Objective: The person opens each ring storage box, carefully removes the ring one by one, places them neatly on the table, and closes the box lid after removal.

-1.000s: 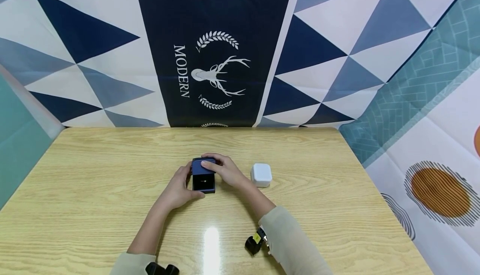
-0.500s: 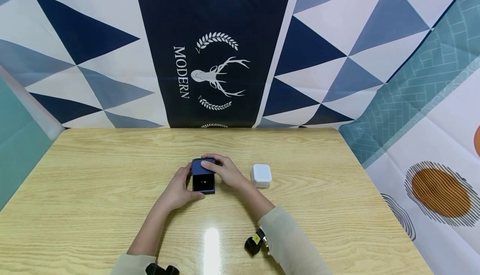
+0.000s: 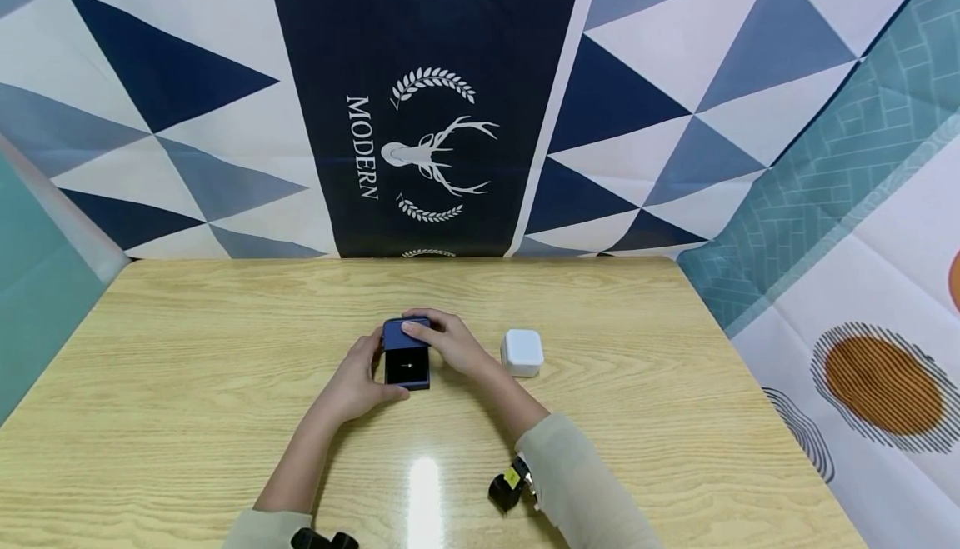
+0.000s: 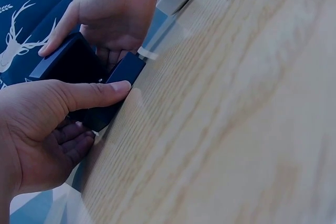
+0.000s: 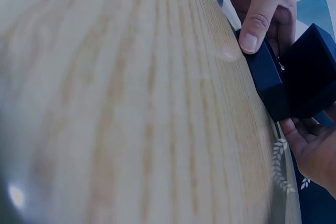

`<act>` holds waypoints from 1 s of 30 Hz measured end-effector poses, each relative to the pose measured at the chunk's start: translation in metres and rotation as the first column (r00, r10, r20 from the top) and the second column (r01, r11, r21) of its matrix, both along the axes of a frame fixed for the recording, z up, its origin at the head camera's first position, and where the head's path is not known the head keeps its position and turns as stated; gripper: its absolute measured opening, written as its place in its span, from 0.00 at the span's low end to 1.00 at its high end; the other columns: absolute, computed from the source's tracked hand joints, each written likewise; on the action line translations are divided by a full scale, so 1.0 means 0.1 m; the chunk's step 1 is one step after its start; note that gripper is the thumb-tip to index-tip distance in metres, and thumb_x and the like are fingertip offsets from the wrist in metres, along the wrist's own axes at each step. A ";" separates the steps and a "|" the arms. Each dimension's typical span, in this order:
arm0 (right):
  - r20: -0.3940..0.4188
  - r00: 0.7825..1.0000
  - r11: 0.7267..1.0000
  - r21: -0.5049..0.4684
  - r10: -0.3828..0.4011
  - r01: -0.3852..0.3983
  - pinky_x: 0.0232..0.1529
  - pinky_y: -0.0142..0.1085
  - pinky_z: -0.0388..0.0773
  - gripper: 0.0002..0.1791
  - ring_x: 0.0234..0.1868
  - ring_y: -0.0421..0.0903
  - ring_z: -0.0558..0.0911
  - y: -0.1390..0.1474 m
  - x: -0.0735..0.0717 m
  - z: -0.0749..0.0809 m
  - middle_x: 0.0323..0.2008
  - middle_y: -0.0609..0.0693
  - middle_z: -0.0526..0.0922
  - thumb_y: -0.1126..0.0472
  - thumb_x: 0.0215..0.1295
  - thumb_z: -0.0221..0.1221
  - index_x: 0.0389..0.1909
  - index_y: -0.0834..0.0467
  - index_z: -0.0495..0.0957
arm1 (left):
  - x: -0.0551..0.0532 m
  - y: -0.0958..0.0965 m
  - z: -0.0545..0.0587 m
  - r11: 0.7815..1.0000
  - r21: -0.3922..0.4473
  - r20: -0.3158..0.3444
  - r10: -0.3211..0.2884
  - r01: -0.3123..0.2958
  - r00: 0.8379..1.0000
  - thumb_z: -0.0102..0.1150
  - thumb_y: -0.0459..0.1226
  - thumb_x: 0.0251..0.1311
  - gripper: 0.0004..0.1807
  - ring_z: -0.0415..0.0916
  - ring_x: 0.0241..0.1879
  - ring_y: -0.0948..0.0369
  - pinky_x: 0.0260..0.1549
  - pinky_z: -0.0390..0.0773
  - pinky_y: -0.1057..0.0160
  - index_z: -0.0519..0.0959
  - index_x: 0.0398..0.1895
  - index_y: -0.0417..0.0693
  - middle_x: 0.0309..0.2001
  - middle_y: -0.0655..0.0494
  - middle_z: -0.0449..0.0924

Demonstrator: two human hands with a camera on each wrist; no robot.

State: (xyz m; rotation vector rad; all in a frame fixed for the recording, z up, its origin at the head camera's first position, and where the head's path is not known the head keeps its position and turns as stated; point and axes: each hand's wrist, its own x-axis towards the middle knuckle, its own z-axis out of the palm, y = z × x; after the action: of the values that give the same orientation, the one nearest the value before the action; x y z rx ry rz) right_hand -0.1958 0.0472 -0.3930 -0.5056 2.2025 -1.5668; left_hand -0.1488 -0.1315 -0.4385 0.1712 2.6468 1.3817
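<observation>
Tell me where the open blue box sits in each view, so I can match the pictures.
Head: the box is below centre, slightly left.
Left wrist: the box is left of centre, mostly in the upper half.
Right wrist: the box is at the right edge, mostly in the upper half.
Shared landmark: the left hand, its thumb at the box's base.

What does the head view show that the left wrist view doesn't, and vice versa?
Only the head view shows the black device with a yellow label and the beige sleeves.

Only the left wrist view shows the right hand from its palm side.

Both show the open, dark-blue square box, white rounded cube, pale wood-grain table and left hand.
</observation>
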 end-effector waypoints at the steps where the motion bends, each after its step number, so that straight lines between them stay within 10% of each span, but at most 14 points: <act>1: -0.003 1.000 1.000 0.000 0.002 -0.002 0.57 0.42 0.68 0.24 0.55 0.51 0.73 0.00 0.00 0.00 0.58 0.59 0.74 0.53 0.69 0.50 0.62 0.60 0.69 | 0.00 0.00 0.00 1.000 -0.002 -0.002 -0.001 0.001 1.000 0.74 0.38 0.43 0.55 0.66 0.59 0.45 0.58 0.69 0.46 0.49 0.72 0.37 0.59 0.40 0.65; 20: 0.018 1.000 0.999 -0.051 -0.016 0.017 0.55 0.39 0.72 0.23 0.51 0.46 0.75 -0.01 -0.20 -0.36 0.54 0.54 0.77 0.48 0.67 0.52 0.61 0.52 0.72 | -0.02 -0.01 -0.02 1.000 0.013 0.004 0.004 -0.005 1.000 0.75 0.38 0.41 0.56 0.65 0.59 0.45 0.57 0.69 0.46 0.49 0.72 0.36 0.59 0.39 0.65; 30: 0.036 0.999 0.998 -0.055 -0.015 0.017 0.54 0.39 0.73 0.24 0.49 0.45 0.76 -0.01 -0.02 -0.03 0.55 0.60 0.76 0.54 0.69 0.50 0.62 0.61 0.69 | -0.03 -0.01 -0.03 1.000 0.028 0.004 0.001 -0.001 1.000 0.75 0.38 0.41 0.56 0.64 0.61 0.44 0.59 0.69 0.46 0.50 0.71 0.36 0.60 0.38 0.65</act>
State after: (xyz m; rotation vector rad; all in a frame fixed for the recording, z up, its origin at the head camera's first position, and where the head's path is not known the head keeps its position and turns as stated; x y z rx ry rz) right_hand -0.1975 0.0459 -0.3955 -0.4737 2.1469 -1.6358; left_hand -0.1516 -0.1321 -0.4415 0.1700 2.6256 1.4178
